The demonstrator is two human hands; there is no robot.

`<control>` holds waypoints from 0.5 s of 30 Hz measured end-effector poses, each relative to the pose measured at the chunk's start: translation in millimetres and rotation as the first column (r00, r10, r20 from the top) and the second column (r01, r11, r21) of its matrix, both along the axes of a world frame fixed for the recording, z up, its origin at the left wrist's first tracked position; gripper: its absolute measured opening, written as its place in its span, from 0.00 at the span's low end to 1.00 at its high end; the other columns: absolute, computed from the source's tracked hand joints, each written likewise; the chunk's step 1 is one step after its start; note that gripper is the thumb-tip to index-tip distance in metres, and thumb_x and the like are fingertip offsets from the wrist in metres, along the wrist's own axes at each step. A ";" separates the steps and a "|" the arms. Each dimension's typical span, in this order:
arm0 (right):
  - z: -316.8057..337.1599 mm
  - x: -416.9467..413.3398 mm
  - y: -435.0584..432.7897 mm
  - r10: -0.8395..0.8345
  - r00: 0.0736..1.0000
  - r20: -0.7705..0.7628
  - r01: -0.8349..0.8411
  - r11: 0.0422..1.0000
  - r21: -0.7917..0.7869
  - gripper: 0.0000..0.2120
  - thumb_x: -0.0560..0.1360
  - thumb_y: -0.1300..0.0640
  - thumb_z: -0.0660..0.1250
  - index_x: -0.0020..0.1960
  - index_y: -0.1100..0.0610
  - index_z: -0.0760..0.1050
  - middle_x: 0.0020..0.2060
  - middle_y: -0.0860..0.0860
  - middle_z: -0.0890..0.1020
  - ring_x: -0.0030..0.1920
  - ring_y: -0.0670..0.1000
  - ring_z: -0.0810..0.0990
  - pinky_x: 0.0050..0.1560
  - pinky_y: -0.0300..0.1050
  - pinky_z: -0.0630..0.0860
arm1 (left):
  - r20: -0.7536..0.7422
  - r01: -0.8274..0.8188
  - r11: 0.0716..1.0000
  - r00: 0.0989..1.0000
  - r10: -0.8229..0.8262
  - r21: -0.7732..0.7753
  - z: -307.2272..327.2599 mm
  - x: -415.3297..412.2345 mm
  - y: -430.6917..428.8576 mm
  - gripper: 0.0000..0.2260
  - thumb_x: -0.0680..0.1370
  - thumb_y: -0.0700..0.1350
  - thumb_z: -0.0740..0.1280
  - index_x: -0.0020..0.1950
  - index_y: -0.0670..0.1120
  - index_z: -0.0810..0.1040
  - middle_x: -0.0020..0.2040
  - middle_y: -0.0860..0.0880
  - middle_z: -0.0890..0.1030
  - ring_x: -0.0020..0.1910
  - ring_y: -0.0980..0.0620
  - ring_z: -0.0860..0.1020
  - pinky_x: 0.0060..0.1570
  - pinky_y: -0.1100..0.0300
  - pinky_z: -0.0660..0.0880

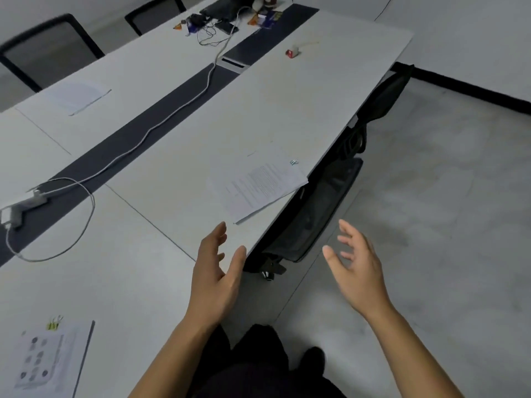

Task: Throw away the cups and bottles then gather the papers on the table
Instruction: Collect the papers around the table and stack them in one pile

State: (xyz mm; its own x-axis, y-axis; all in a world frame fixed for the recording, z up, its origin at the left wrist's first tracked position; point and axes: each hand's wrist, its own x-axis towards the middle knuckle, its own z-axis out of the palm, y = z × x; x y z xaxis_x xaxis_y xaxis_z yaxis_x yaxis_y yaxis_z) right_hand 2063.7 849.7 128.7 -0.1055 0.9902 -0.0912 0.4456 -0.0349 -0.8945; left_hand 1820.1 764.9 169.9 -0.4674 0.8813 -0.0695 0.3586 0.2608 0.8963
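Printed paper stack [258, 185] flat, skewed, at right edge of table [287, 110]; picture-printed sheets [48, 360] near-left corner; pale sheet [79, 97] far left.

Three lots of papers lie on the worktop [287, 104]: edge stack [258, 182], near stack [48, 360], far sheet [79, 97]. Two clips: yellow clip [54, 323], green clip [293, 162]. One white cable [143, 139]. One red-and-white item [292, 51]. Two far chairs [48, 44] [155, 12]. Two hands: left hand [214, 280], right hand [359, 278].
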 end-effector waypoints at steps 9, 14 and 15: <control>-68.8 -75.8 146.7 0.001 1.000 0.029 0.005 0.974 -0.226 0.29 0.77 0.53 0.71 0.75 0.46 0.64 0.65 0.42 0.71 0.62 0.36 0.74 0.53 0.31 0.73 | -0.094 0.103 0.951 0.986 -0.136 -0.293 -89.8 -70.7 168.5 0.31 0.80 0.57 0.64 0.81 0.51 0.57 0.79 0.53 0.62 0.76 0.52 0.64 0.70 0.51 0.68; -105.0 -114.0 210.4 -0.111 0.994 0.016 0.104 0.861 -0.499 0.33 0.77 0.50 0.71 0.78 0.48 0.60 0.70 0.47 0.71 0.62 0.43 0.75 0.59 0.40 0.71 | -0.281 0.180 0.898 0.909 -0.308 -0.403 -134.5 -123.6 289.9 0.37 0.80 0.59 0.64 0.82 0.46 0.53 0.82 0.45 0.53 0.81 0.45 0.53 0.75 0.44 0.59; -111.3 -120.8 220.5 -0.133 0.991 0.019 0.123 0.838 -0.531 0.34 0.77 0.50 0.71 0.78 0.49 0.59 0.71 0.48 0.70 0.61 0.43 0.75 0.58 0.41 0.70 | -0.303 0.192 0.882 0.890 -0.341 -0.430 -144.7 -131.3 312.1 0.38 0.80 0.59 0.64 0.82 0.45 0.52 0.82 0.43 0.53 0.81 0.43 0.53 0.75 0.43 0.58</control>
State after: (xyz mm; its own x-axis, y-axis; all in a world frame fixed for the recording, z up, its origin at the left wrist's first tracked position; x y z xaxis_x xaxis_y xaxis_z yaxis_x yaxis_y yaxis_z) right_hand 1942.9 1070.2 17.5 0.0120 0.7960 -0.6052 0.3882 -0.5615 -0.7308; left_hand 1688.9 1077.0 25.1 -0.2757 0.9144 -0.2963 0.7404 0.3986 0.5412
